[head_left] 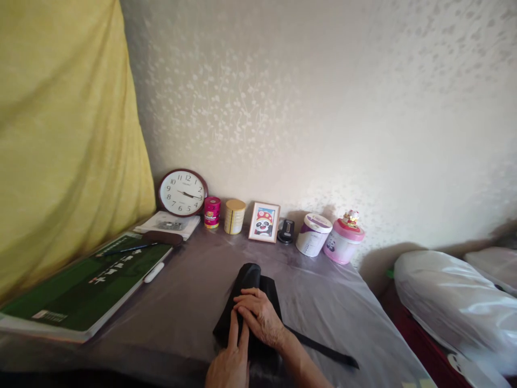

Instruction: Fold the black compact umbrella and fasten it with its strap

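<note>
"Since the black cloth [271,291] is on the tabletop [173,318], how're your hands?"
"Your L hand [234,353]'s open on it, two fingers straight; your R hand [260,317]'s laid open across it, fingers extended. Black strap [323,348]'s out R."

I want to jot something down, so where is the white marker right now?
In the head view, the white marker lies on the left, against the right edge of the green book.

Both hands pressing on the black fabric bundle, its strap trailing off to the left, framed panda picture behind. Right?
Not quite: in the head view the strap trails off to the right of the black fabric bundle. The rest holds.
</note>
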Action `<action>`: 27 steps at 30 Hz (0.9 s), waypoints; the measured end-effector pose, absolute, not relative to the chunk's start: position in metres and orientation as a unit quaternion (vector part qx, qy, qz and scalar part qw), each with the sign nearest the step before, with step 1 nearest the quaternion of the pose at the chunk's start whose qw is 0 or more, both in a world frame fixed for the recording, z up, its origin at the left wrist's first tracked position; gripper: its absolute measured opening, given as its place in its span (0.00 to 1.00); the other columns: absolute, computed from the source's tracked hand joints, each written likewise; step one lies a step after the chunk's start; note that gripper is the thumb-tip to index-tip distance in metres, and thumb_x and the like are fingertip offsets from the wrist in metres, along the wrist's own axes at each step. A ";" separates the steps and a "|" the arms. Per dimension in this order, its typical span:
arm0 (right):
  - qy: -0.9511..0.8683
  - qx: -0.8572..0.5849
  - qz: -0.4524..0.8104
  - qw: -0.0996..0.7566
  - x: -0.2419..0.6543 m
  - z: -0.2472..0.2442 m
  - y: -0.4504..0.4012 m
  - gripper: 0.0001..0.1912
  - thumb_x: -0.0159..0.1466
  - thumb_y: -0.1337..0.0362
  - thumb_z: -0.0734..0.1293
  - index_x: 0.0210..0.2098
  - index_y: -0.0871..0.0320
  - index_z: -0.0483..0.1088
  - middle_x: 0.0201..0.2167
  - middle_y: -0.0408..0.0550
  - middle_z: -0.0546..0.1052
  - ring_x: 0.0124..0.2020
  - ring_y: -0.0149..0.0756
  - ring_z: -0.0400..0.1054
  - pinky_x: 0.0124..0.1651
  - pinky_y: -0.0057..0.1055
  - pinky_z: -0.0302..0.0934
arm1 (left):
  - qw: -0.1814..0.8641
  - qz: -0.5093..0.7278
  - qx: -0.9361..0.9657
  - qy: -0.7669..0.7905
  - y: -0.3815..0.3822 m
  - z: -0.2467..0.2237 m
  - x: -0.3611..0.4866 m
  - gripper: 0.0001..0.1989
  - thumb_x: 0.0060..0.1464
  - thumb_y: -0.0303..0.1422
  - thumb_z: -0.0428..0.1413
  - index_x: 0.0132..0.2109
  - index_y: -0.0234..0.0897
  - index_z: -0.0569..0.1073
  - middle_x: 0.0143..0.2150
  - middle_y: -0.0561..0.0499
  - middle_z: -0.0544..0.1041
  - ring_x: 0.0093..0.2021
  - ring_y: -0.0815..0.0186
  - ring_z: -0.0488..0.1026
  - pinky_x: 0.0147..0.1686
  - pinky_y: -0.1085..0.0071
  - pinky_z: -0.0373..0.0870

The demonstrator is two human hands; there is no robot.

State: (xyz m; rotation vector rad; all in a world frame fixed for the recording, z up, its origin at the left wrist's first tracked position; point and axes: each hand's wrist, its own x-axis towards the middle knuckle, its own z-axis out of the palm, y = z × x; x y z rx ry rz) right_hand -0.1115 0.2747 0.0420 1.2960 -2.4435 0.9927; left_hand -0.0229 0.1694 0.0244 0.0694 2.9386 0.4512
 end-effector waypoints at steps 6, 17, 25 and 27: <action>-0.850 0.415 0.299 0.128 -0.153 0.021 0.275 0.13 0.65 0.65 0.56 0.43 0.55 0.70 0.45 0.45 0.74 0.54 0.34 0.59 0.60 0.39 0.46 | 0.109 0.165 0.015 0.980 0.170 0.023 -0.028 0.38 0.46 0.18 0.41 0.63 0.42 0.40 0.66 0.40 0.34 0.36 0.66 0.76 0.30 0.73 0.70; -0.900 0.321 0.282 0.090 -0.217 0.013 0.260 0.16 0.66 0.64 0.53 0.43 0.54 0.71 0.45 0.45 0.74 0.51 0.31 0.63 0.56 0.31 0.51 | 0.142 0.172 -0.007 0.975 0.169 0.029 -0.029 0.39 0.47 0.18 0.42 0.63 0.44 0.37 0.66 0.38 0.34 0.37 0.65 0.76 0.34 0.72 0.69; -0.949 0.048 0.299 0.087 -0.218 0.021 0.310 0.16 0.64 0.65 0.53 0.40 0.61 0.70 0.42 0.56 0.74 0.45 0.38 0.68 0.47 0.31 0.57 | 0.131 0.183 -0.017 0.974 0.170 0.034 -0.024 0.39 0.48 0.18 0.42 0.63 0.43 0.34 0.66 0.35 0.39 0.40 0.63 0.75 0.37 0.70 0.68; -0.949 0.012 0.309 0.068 -0.205 0.023 0.332 0.17 0.64 0.64 0.52 0.36 0.61 0.70 0.35 0.54 0.76 0.39 0.36 0.70 0.41 0.28 0.60 | 0.119 0.179 -0.017 0.976 0.171 0.032 -0.022 0.39 0.48 0.18 0.42 0.63 0.42 0.33 0.66 0.34 0.39 0.40 0.63 0.74 0.37 0.69 0.68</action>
